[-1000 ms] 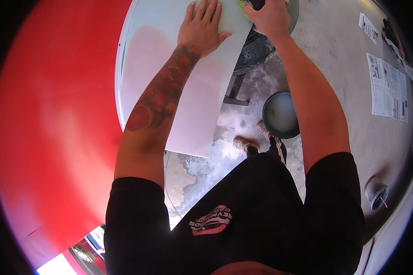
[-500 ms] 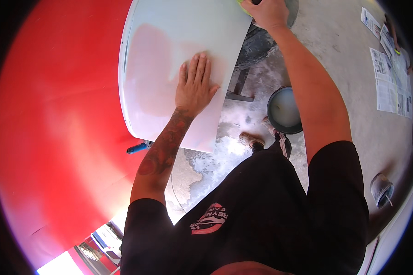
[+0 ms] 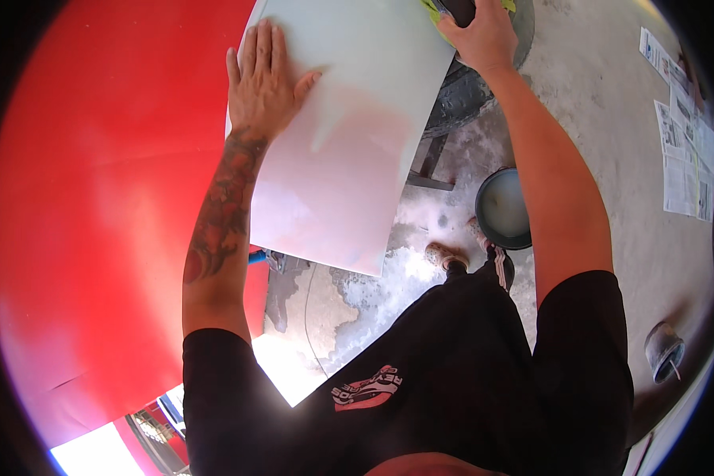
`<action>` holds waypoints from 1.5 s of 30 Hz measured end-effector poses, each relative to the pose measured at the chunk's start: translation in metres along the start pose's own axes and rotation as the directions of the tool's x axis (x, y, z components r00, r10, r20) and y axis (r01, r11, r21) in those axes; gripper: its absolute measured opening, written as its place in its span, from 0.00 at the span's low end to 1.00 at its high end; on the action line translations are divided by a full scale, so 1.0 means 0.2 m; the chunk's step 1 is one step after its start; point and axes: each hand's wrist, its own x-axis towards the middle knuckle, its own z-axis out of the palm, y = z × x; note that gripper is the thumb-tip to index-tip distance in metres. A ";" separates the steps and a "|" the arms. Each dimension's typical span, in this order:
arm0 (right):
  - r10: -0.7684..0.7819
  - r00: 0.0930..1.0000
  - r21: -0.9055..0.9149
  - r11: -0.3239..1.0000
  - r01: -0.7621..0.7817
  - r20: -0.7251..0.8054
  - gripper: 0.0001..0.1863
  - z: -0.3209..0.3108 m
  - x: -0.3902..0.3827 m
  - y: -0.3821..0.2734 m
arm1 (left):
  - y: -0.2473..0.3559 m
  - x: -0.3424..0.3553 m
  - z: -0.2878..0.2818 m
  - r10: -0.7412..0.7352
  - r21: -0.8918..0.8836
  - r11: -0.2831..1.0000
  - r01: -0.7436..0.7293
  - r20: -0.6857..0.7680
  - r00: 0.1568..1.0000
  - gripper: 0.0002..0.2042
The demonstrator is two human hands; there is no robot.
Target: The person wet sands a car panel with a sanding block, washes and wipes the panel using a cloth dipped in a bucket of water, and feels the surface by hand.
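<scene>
Left hand (image 3: 263,86) flat on the pale panel (image 3: 333,186), which fills upper centre of frame; fingers extended, thumb spread. Right hand (image 3: 488,40) well apart, top right of centre, clamped on a dark block (image 3: 459,10). I note a bucket (image 3: 509,243) below it.

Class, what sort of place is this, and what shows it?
Probably a workshop, perhaps for car bodywork: a patchy pale panel, a bucket of cloudy liquid on the stained floor, and newspaper spread nearby.
</scene>
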 end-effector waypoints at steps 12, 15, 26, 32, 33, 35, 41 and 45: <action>0.057 0.997 0.012 0.998 -0.057 0.047 0.29 -0.01 0.00 -0.01 | 0.05 0.07 -0.04 0.005 0.027 1.000 -0.003 -0.065 0.998 0.42; 0.034 0.999 0.005 0.999 -0.034 0.027 0.29 -0.01 -0.01 0.00 | 0.05 -0.05 -0.03 -0.005 0.014 1.000 0.005 -0.027 1.000 0.41; -0.013 1.000 0.023 1.000 0.013 0.002 0.30 0.00 -0.01 0.01 | 0.10 -0.37 -0.11 -0.058 -0.065 0.996 0.066 0.121 0.991 0.41; -0.091 0.988 -0.034 0.996 0.087 -0.123 0.26 0.05 -0.03 0.05 | 0.11 -0.60 -0.17 -0.073 -0.107 0.990 0.097 0.207 0.976 0.41; -0.073 0.994 -0.025 0.997 0.072 -0.076 0.28 0.05 -0.02 0.07 | 0.11 -0.64 -0.17 -0.080 -0.108 0.989 0.101 0.187 0.979 0.41; -0.062 0.998 -0.018 0.998 0.062 -0.029 0.30 0.07 -0.02 0.09 | 0.12 -0.72 -0.17 -0.092 -0.119 0.985 0.123 0.235 0.968 0.42; -0.022 1.000 -0.023 0.999 0.022 -0.006 0.29 0.09 -0.01 0.13 | 0.17 -0.96 -0.16 -0.124 -0.139 0.978 0.153 0.198 0.972 0.42; -0.011 1.000 0.016 1.000 0.011 0.009 0.29 0.10 0.00 0.15 | 0.21 -1.13 -0.13 -0.161 -0.141 0.970 0.196 0.224 0.961 0.42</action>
